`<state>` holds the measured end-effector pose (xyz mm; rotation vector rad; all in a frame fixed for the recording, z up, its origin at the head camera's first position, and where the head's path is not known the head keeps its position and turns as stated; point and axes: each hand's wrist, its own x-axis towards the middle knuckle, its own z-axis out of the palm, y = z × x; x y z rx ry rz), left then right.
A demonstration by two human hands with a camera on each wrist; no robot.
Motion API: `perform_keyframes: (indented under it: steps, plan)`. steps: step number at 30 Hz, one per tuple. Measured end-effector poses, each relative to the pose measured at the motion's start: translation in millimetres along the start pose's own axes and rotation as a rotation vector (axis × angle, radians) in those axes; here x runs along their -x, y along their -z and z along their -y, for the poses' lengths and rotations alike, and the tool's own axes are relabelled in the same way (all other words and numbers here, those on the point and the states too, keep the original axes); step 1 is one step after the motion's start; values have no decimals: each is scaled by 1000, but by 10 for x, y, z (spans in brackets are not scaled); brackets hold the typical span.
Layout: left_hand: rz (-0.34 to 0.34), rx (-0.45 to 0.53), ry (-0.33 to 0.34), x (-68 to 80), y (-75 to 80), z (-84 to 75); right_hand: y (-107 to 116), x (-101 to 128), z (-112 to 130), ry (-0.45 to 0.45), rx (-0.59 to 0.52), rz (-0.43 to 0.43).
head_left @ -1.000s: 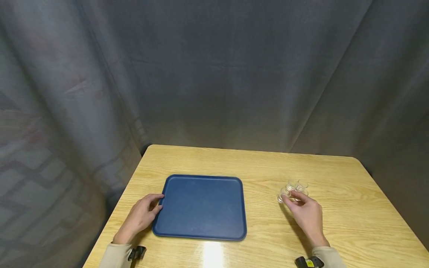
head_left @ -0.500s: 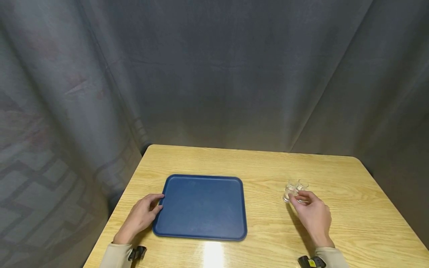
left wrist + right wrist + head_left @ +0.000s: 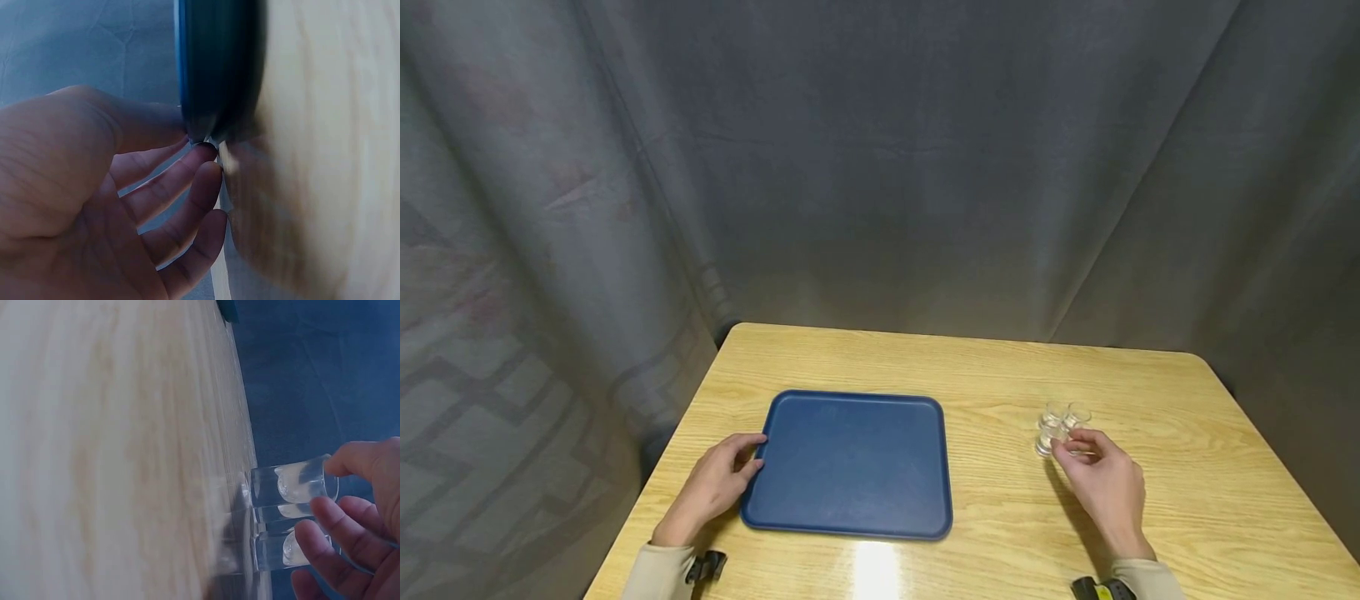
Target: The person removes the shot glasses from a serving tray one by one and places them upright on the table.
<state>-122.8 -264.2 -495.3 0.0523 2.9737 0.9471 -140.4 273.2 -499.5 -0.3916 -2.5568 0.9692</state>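
My left hand (image 3: 718,479) rests at the left edge of a dark blue tray (image 3: 853,467), its thumb and fingertips touching the rim. The left wrist view shows the tray (image 3: 215,62) edge-on, with the fingers loosely bent below it. My right hand (image 3: 1101,483) pinches a small clear shot glass (image 3: 1047,439) near its rim between thumb and fingers. This glass (image 3: 287,481) stands upright on the table in the right wrist view, beside another shot glass (image 3: 281,550). Further glasses (image 3: 1078,414) stand close behind, partly hidden by the hand.
Both tray and glasses are on a light wood table (image 3: 985,367). A grey curtain (image 3: 895,167) hangs behind the table and along its sides. Bare wood separates the tray from the glass cluster.
My right hand has shifted rightward with the front shot glass, bringing it closer to the other glasses; the last half second shows only slight motion. Left hand and tray have stayed put.
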Motion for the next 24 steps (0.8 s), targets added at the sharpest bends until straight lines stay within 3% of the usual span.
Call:
perform_keyframes:
  steps: [9,18,21,24]
  plan:
    - [-3,2,-10,-12,7,15,28,8,-10,13,-77,60]
    - [23,-21,-15,-2,72,16,333,-39,-23,-34,-147,-3]
    - [-5,-73,-14,45,130,-11,474,-79,-29,-2,-134,-7]
    - [-91,-143,-36,115,191,-61,632,-154,-4,49,-51,42]
